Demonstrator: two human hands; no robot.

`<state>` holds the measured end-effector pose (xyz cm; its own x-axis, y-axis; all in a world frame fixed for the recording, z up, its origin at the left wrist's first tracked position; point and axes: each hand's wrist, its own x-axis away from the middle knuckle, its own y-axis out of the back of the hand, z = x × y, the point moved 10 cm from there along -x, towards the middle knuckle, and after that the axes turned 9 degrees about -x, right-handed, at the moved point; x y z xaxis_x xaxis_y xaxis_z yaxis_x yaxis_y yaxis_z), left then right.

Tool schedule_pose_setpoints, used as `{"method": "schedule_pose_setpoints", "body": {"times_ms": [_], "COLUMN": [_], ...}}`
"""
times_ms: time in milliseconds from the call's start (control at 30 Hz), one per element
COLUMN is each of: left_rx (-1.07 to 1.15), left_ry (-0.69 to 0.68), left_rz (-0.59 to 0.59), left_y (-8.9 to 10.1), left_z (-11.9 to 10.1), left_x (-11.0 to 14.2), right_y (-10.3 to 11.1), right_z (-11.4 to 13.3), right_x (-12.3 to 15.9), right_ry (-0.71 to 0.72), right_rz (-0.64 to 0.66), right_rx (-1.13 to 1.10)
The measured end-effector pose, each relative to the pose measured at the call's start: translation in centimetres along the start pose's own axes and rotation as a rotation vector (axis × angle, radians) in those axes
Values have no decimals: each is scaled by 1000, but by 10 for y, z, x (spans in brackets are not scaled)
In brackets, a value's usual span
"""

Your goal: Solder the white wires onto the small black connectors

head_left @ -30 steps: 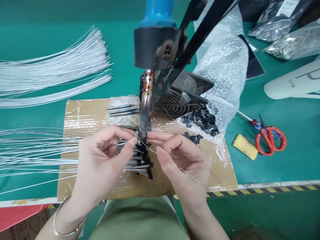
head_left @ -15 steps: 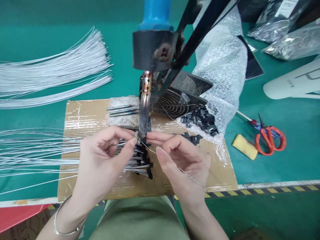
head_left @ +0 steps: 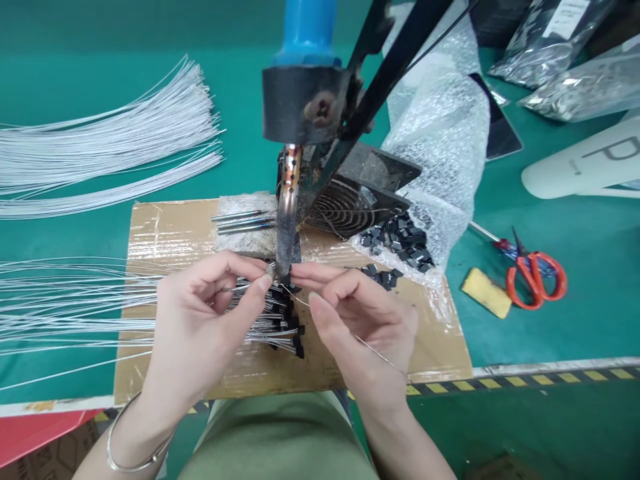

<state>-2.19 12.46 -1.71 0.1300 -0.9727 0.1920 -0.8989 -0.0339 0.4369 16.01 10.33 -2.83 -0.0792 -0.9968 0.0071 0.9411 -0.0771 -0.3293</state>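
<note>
My left hand point(head_left: 210, 313) is closed, thumb and index finger pinching a thin wire right at the soldering iron's tip; the wire's end is too small and hidden to make out. The soldering iron point(head_left: 289, 213), blue-handled and clamped in a black holder, points straight down between my hands. My right hand point(head_left: 367, 320) is closed on a thin strand of solder wire point(head_left: 373, 350), which crosses the palm and runs to the tip. Its index finger reaches to just beside the tip. Below my fingers lie several white wires with black connectors point(head_left: 299, 343) on their ends.
Cardboard point(head_left: 165, 227) covers the work area. Behind the iron stand a black fan point(head_left: 345, 207) and a pad with metal rods point(head_left: 245, 221). Loose black connectors point(head_left: 400, 240) lie on bubble wrap point(head_left: 440, 133). Rightward are a yellow sponge point(head_left: 486, 292) and scissors point(head_left: 530, 283). White wire bundles point(head_left: 125, 143) lie left.
The whole view has shifted slightly, so things appear a little further left. Both hands keep the same grip at the iron's tip.
</note>
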Motion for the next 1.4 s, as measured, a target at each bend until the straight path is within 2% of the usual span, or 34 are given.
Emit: {"method": "schedule_pose_setpoints", "body": {"times_ms": [233, 867, 1100, 1400], "left_rx": [-26, -45, -58, -83], "left_ry": [-34, -38, -22, -72], "left_rz": [26, 1, -21, -1], "left_y": [-4, 2, 2, 0], "left_z": [4, 3, 2, 2], "left_x": [-4, 3, 1, 4], "right_y": [1, 1, 1, 1], "right_z": [-3, 0, -1, 4], "right_x": [0, 2, 4, 6], "right_ry": [-7, -21, 9, 61], "right_rz": [2, -14, -13, -27], "right_rx": [-7, 31, 46, 156]}}
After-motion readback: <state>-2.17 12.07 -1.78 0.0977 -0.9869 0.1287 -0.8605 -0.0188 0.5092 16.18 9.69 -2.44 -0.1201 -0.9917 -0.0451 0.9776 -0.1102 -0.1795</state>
